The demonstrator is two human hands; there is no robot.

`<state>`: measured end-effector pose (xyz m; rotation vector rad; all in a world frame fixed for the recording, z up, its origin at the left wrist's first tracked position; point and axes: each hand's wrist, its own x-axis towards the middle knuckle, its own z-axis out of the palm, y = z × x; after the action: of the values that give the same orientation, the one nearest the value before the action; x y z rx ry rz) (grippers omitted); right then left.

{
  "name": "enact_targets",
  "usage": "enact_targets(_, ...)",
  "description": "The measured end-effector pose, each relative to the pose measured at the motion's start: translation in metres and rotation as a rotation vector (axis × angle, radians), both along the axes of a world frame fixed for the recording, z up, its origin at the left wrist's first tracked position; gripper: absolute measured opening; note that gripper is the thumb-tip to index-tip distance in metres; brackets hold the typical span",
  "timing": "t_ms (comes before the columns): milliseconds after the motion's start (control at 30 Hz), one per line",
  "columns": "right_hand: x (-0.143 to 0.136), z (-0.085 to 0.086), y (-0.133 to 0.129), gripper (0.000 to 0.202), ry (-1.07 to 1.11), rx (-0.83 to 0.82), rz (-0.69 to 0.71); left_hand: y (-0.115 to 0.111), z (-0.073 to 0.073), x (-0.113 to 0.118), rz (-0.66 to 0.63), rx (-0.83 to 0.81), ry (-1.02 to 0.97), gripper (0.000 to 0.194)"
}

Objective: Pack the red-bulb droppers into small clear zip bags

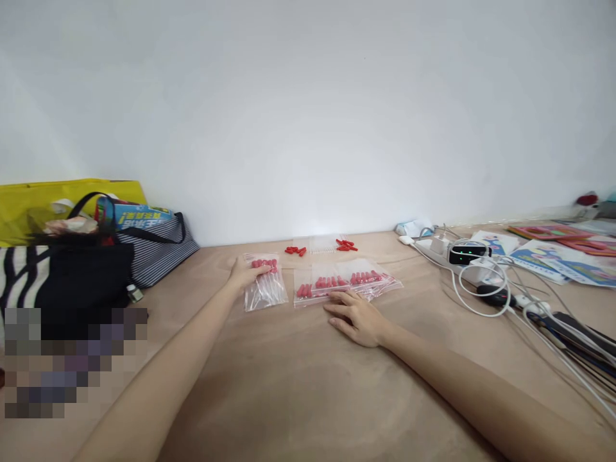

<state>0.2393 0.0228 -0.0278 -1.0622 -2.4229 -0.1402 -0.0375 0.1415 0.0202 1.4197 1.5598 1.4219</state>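
Observation:
On the left, a clear plastic bag (266, 293) with red-capped clear tubes lies on the brown table. My left hand (244, 272) grips its upper left part, fingers over the red caps. Right of it, several overlapping clear bags (346, 282) hold more red-capped pieces. My right hand (355, 317) lies palm down at their front edge, fingers spread, holding nothing. Behind the bags are a loose group of red caps (295, 251), a row of clear tubes (326, 247) and another group of red caps (346, 245).
Dark and striped bags (156, 253) and a yellow bag (115, 190) stand at the left. To the right are a power strip (428, 247) with tangled white cables, a black device (469, 255) and printed sheets (539, 260). A white wall (308, 115) rises behind the table.

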Motion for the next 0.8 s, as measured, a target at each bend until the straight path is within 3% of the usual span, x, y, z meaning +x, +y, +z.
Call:
enact_targets(133,-0.004,-0.002,0.006,0.032,-0.005,0.009,-0.007,-0.026,0.018,0.007,-0.060,0.238,-0.049,0.042)
enact_targets(233,-0.005,-0.006,0.013,0.026,0.056,0.069,-0.037,-0.052,0.019,0.015,-0.075,0.385,0.055,0.029)
enact_targets(300,-0.005,-0.008,0.018,0.019,0.102,0.151,-0.126,-0.071,0.011,0.020,-0.229,0.475,0.135,0.023)
enact_targets(400,-0.006,-0.007,0.025,0.015,0.090,0.315,-0.279,-0.096,-0.008,0.027,-0.567,0.613,0.359,0.014)
enact_targets(467,-0.008,-0.004,0.030,0.014,0.027,0.377,-0.306,-0.108,-0.017,0.029,-0.720,0.668,0.506,0.011)
enact_targets(533,-0.012,0.000,0.034,0.014,-0.043,0.381,-0.308,-0.115,-0.021,0.030,-0.802,0.672,0.600,0.012)
enact_targets(633,-0.017,0.002,0.041,0.014,-0.115,0.338,-0.344,-0.121,-0.015,0.026,-0.887,0.564,0.651,0.014)
enact_targets(800,-0.018,0.000,0.047,0.016,-0.141,0.272,-0.327,-0.115,0.005,0.018,-1.126,0.280,0.650,0.046)
